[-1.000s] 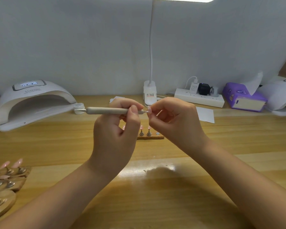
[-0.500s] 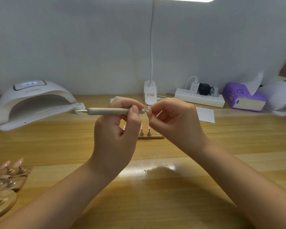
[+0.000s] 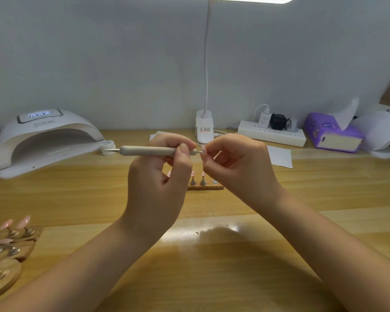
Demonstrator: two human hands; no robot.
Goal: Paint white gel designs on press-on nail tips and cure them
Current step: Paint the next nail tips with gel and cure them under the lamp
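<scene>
Left hand (image 3: 158, 176) grips one beige dotting pen (image 3: 149, 151), held level above the wooden table (image 3: 212, 278), fingers and thumb curled round its shaft. Right hand (image 3: 239, 167) pinches one small nail tip (image 3: 203, 150) between fingertips; the pen's right point is touching or just short of it, contact cannot be told. Both hands are raised clear of the table, with open surface below and in front of them.

Behind the hands, one wooden holder strip (image 3: 206, 187) carries two visible stands with pink tips; its left part is hidden. At the left table edge, three wooden bases (image 3: 11, 251) bear several pink tips, cut off by the frame. One curing lamp (image 3: 43, 140) stands far left, one small white gel pot (image 3: 107, 147) just beside it. At the back edge: one lamp base (image 3: 204, 129), one power strip (image 3: 271, 134), one purple tissue pack (image 3: 331, 134)
</scene>
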